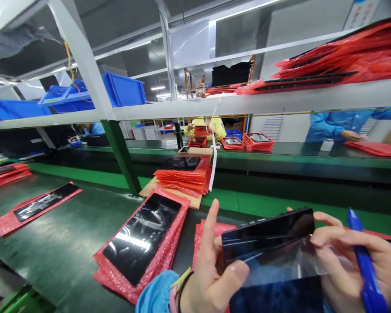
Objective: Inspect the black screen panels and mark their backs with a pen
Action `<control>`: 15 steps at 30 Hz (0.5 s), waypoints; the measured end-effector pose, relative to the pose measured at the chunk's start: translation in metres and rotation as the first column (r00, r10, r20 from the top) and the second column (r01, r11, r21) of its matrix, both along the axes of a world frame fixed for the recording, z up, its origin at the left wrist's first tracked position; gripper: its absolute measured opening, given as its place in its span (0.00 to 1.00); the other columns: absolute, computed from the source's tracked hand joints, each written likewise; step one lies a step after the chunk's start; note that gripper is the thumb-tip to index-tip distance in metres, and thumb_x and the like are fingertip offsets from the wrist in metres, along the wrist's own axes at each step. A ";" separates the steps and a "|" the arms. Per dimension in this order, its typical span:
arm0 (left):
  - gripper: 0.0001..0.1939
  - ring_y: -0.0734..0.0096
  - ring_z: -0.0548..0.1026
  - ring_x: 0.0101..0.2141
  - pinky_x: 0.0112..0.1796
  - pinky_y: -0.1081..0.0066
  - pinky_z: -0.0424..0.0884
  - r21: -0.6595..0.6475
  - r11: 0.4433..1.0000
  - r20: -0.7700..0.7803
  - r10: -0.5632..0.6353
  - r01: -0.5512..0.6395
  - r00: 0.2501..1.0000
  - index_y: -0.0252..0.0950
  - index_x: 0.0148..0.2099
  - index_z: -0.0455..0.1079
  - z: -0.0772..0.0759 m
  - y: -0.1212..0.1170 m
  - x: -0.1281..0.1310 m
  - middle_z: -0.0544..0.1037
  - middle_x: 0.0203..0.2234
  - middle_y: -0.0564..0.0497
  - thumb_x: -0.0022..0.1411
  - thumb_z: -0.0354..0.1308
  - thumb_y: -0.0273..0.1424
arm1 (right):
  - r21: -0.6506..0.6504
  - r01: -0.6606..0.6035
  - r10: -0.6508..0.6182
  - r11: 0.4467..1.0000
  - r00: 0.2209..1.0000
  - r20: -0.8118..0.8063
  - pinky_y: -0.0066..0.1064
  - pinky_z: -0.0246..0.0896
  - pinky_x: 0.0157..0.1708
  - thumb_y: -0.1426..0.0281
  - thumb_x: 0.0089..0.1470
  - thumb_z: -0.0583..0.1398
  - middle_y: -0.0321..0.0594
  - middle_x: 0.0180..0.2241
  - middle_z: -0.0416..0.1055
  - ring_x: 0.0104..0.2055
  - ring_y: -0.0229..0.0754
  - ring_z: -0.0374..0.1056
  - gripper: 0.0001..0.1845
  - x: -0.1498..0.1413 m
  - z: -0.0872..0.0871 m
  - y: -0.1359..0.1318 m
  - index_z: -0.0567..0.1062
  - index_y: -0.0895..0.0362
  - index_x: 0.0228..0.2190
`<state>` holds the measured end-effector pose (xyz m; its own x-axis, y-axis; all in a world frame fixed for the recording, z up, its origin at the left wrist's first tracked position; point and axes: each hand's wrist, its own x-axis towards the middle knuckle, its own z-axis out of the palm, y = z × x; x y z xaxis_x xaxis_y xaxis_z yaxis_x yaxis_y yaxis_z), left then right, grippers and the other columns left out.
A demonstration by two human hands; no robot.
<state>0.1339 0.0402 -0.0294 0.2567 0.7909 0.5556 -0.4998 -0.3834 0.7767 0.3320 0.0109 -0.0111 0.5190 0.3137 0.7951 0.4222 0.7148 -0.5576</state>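
My left hand [211, 274] holds a black glass panel [267, 234] by its left end, thumb pressed on the front and index finger pointing up. My right hand [355, 261] grips the panel's right end and pinches a clear protective film [289, 261] that lies over the panel. A blue pen [365, 265] is tucked between that hand's fingers. Below the hands lies a red bubble-wrap sleeve [211, 230] on the green belt.
A black panel on stacked red sleeves [143, 237] lies to the left, another panel on a sleeve [41, 204] further left. A red sleeve stack on a board [182, 176] sits ahead. Workers in blue [332, 124] and yellow [215, 126] stand across the conveyor [280, 150]. Shelf posts [120, 152] rise ahead.
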 end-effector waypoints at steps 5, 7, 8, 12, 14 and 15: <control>0.46 0.57 0.77 0.44 0.44 0.56 0.72 0.097 0.895 -0.073 -0.430 0.435 0.900 0.49 0.68 0.19 0.001 -0.002 0.006 0.73 0.51 0.42 0.64 0.52 0.40 | -0.059 -0.185 0.164 0.981 0.953 -0.256 0.55 0.50 0.55 0.66 0.34 0.73 0.32 0.17 0.67 0.25 0.44 0.63 0.18 0.006 -0.009 0.016 0.72 0.48 0.27; 0.46 0.55 0.75 0.48 0.47 0.54 0.70 0.103 0.888 -0.067 -0.443 0.448 0.894 0.48 0.68 0.19 0.001 -0.002 0.007 0.71 0.53 0.41 0.63 0.52 0.41 | -0.076 -0.220 0.187 0.972 0.933 -0.309 0.52 0.52 0.54 0.65 0.32 0.74 0.32 0.17 0.67 0.24 0.42 0.62 0.19 0.009 -0.013 0.020 0.72 0.48 0.27; 0.45 0.55 0.74 0.49 0.48 0.54 0.69 0.118 0.889 -0.060 -0.438 0.442 0.897 0.49 0.68 0.20 0.001 -0.002 0.007 0.70 0.54 0.42 0.64 0.52 0.41 | -0.078 -0.233 0.196 0.969 0.925 -0.325 0.51 0.53 0.54 0.65 0.31 0.74 0.32 0.17 0.67 0.23 0.42 0.61 0.20 0.010 -0.015 0.022 0.72 0.48 0.27; 0.36 0.58 0.76 0.45 0.47 0.56 0.70 0.218 0.896 -0.092 -0.376 0.387 0.922 0.54 0.69 0.35 0.000 0.000 0.002 0.71 0.53 0.43 0.65 0.50 0.34 | -0.098 -0.285 0.229 0.954 0.898 -0.376 0.43 0.53 0.55 0.67 0.34 0.73 0.34 0.19 0.67 0.30 0.44 0.66 0.19 0.013 -0.020 0.023 0.73 0.48 0.29; 0.31 0.59 0.77 0.41 0.43 0.58 0.71 0.195 0.916 -0.153 -0.326 0.352 0.933 0.51 0.67 0.47 0.000 0.001 -0.001 0.75 0.46 0.43 0.65 0.51 0.32 | -0.127 -0.300 0.227 0.946 0.887 -0.401 0.43 0.53 0.56 0.69 0.37 0.72 0.34 0.20 0.67 0.33 0.44 0.67 0.16 0.013 -0.022 0.022 0.72 0.49 0.29; 0.29 0.60 0.76 0.38 0.41 0.60 0.71 0.164 0.927 -0.164 -0.312 0.338 0.936 0.49 0.66 0.52 0.001 0.001 -0.002 0.76 0.43 0.44 0.65 0.52 0.32 | -0.140 -0.301 0.221 0.943 0.885 -0.410 0.43 0.52 0.57 0.69 0.37 0.72 0.33 0.21 0.67 0.33 0.43 0.67 0.16 0.012 -0.022 0.021 0.72 0.49 0.29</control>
<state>0.1316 0.0411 -0.0284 0.5631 0.5367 0.6284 -0.5194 -0.3617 0.7742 0.3438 0.0321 -0.0328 0.6478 0.6071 0.4602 -0.0396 0.6301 -0.7755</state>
